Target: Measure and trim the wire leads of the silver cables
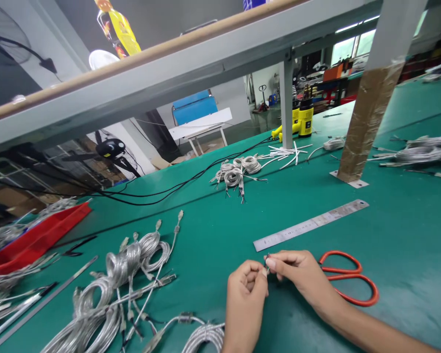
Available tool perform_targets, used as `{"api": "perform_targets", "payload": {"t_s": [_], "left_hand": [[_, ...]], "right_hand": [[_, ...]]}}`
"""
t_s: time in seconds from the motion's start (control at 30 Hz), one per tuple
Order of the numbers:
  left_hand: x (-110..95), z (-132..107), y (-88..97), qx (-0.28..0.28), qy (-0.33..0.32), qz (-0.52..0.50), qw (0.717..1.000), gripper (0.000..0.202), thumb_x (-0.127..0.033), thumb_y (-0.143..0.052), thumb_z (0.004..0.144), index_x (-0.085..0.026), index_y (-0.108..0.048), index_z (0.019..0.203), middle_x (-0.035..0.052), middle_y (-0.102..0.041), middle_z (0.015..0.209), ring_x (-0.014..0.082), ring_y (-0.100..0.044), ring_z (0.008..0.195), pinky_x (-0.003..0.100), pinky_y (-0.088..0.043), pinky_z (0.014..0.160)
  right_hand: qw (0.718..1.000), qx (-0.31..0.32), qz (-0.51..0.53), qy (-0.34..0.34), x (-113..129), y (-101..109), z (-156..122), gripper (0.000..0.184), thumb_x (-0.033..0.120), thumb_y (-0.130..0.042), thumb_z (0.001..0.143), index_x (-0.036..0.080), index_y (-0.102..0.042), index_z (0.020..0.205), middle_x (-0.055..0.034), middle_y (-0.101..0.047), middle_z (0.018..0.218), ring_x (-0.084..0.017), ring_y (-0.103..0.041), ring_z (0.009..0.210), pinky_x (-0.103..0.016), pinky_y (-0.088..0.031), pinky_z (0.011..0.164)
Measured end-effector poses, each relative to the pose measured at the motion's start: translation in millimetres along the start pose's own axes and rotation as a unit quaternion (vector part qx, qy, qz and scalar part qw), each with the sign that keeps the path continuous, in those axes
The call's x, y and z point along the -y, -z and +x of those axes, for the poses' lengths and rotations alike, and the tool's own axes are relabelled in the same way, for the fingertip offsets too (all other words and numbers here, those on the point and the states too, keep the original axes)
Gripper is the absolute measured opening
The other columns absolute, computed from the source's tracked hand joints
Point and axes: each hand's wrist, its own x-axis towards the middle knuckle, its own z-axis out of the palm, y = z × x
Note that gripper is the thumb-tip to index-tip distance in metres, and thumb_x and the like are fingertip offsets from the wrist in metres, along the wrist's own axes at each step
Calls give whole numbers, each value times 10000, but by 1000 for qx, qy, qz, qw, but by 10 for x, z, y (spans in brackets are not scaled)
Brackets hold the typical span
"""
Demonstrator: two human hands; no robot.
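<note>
Both my hands meet low in the middle of the green table [389,235]. My left hand [245,294] is closed in a loose fist and my right hand [297,274] pinches with thumb and forefinger. Between the fingertips of both hands sits a small dark wire end [267,261]. A silver coiled cable [205,336] lies just under my left wrist; whether it joins the wire end is hidden. Red-handled scissors [347,282] lie right behind my right hand.
A steel ruler [310,224] lies beyond my hands. Piles of silver coiled cables [124,274] fill the left, more cable coils [237,172] lie farther back and others [419,154] at right. A red tray [36,238], a taped post [365,122], a yellow tool [303,120] and a shelf overhead [191,68] surround the work area.
</note>
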Motion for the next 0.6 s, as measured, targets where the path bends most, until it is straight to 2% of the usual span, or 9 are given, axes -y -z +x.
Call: {"api": "perform_targets", "payload": {"t_s": [0.27,0.43,0.6], "left_hand": [[28,16,9,6,-8,-22,1000,183,-248,-501,780,-141,-521,634,-49,-410,479,93,-363,459,193,-271,460],[29,12,10,8,-19,-16,1000,188,-248,-515,779,-108,-596,685,-21,-460,530,101,-398,504,197,-299,482],[55,11,-12,33,-13,31,999,218,-246,-507,788,-99,-611,665,-11,-476,531,101,-393,494,204,-270,461]], "right_hand": [[998,-21,47,-25,-2,-9,22,185,316,-682,651,133,-653,636,21,-560,523,-102,-472,523,-232,-385,542],[998,-6,55,-24,62,22,48,163,289,-688,645,135,-645,613,24,-560,539,-93,-460,532,-219,-373,535],[997,23,65,-17,103,60,58,171,268,-693,648,132,-627,568,24,-566,536,-85,-463,528,-207,-374,535]]}}
